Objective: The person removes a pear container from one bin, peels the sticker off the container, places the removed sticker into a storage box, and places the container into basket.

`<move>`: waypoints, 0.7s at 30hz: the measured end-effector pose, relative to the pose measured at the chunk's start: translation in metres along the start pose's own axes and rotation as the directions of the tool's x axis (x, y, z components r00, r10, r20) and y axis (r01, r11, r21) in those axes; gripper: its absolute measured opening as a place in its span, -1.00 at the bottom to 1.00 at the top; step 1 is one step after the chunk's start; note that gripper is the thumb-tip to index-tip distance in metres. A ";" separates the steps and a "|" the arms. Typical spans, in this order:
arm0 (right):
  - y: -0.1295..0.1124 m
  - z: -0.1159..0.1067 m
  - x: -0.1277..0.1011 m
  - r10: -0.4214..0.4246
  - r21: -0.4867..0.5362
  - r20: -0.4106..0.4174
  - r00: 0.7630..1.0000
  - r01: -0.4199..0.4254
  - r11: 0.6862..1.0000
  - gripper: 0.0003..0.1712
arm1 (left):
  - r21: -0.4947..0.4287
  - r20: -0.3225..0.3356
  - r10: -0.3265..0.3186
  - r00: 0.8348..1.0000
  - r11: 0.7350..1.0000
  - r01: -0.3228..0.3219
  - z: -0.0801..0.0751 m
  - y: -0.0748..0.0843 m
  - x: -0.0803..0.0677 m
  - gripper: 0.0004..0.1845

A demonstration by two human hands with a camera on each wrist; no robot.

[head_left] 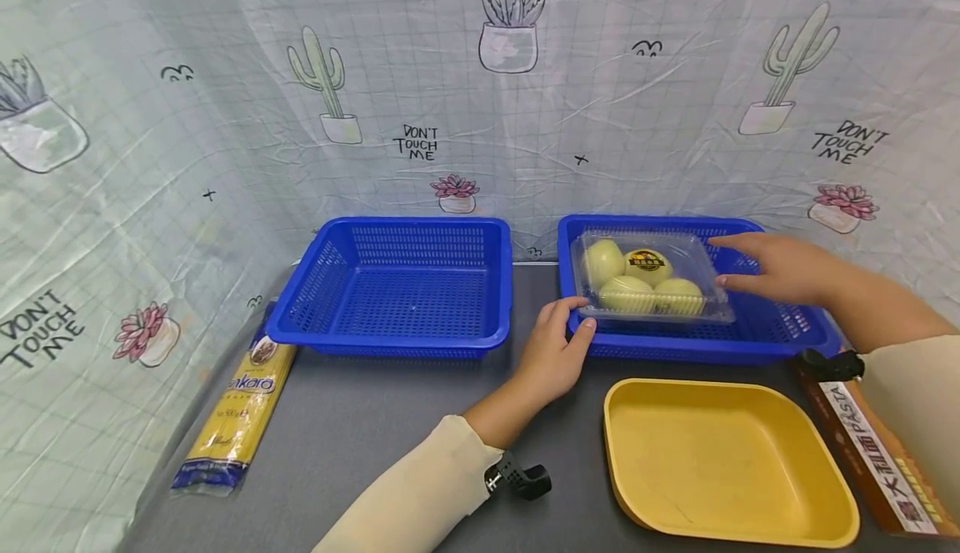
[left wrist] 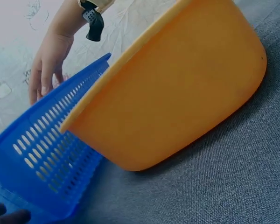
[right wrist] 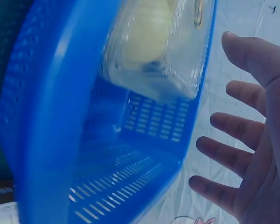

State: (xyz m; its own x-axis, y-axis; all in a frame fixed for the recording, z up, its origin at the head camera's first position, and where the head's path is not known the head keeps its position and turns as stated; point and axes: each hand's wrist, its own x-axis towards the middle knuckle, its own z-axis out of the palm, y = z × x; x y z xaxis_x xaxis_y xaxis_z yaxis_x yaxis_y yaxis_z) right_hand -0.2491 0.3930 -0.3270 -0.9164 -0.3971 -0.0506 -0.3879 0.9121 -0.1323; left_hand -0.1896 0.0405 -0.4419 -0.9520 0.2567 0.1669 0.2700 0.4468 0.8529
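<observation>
A clear plastic clamshell box of several pale green round fruits, with a black and yellow label, sits in the left part of the right blue basket. My left hand is at that basket's front left corner, fingers loosely bent, with fingertips right by the box's corner. In the left wrist view only its dark fingertips show, low at the left. To the right of the box is my right hand, fingers spread. The right wrist view shows this hand apart from the box, with nothing in its grasp.
Another blue basket stands at the left, beside a yellow pasta packet. In front of the right basket is a yellow tray. A brown pasta box lies at its right, partly under the right sleeve. A printed curtain hangs behind.
</observation>
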 end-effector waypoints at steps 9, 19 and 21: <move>0.017 -0.001 0.013 0.035 -0.010 0.043 0.998 -0.034 0.999 -0.14 | -0.023 -0.006 -0.029 1.000 0.999 0.029 0.013 -0.008 0.004 -0.53; 0.040 0.007 0.033 0.084 -0.018 0.087 0.993 -0.082 0.996 -0.24 | 0.013 -0.056 0.016 0.998 1.000 -0.015 0.018 -0.007 0.002 -0.54; 0.043 0.009 0.039 0.097 -0.003 0.087 0.991 -0.097 0.995 -0.21 | 0.023 -0.058 0.025 0.998 0.999 -0.024 0.016 -0.008 0.003 -0.54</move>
State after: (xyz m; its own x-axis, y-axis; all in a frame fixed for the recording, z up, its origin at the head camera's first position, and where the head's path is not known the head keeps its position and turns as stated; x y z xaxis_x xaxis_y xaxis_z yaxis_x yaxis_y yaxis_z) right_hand -0.3001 0.4158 -0.3435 -0.9374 -0.3144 -0.1495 -0.2976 0.9466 -0.1243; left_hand -0.1924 0.0514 -0.4565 -0.9515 0.2182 0.2168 0.2962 0.4602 0.8370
